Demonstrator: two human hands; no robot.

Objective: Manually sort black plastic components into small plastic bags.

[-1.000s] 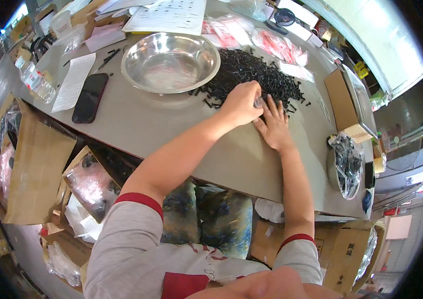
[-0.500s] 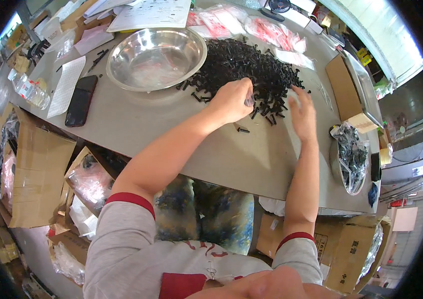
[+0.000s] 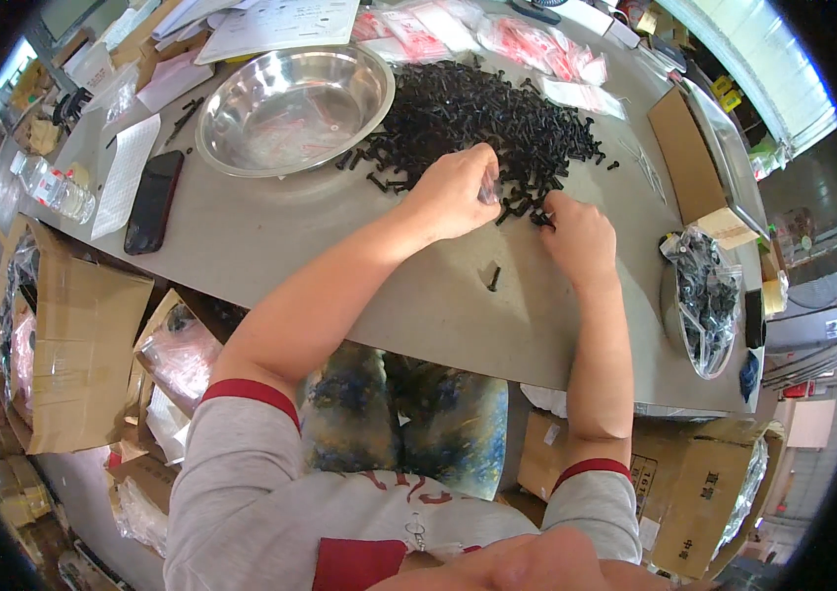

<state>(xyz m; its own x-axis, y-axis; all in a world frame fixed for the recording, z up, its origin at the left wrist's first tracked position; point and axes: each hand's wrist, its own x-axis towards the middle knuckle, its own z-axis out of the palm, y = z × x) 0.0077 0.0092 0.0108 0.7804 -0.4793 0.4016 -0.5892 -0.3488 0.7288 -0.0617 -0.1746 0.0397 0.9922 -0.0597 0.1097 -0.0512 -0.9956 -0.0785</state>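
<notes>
A heap of black screws (image 3: 497, 108) spreads over the far middle of the grey table. At its near edge, my left hand (image 3: 451, 194) is closed, with a bit of see-through plastic that looks like a small clear bag (image 3: 488, 187) showing at its fingers. To its right, my right hand (image 3: 581, 236) has its fingertips pinched on a black screw (image 3: 540, 219) at the heap's edge; the fingers partly hide it. One loose screw (image 3: 494, 279) lies apart on the table, nearer to me, between my forearms.
Left of the heap stands a steel basin (image 3: 209, 138) with clear, red-marked bags inside. More such bags (image 3: 536, 47) lie behind the heap. A phone (image 3: 154, 202) and a water bottle (image 3: 56, 189) are at left; a cardboard box (image 3: 689, 163) and a bowl of bagged black parts (image 3: 672, 315) at right.
My right hand has gone from open fingers beside the heap to a pinch at its near edge. The loose screw lies turned and a little nearer to me. My left hand stays closed.
</notes>
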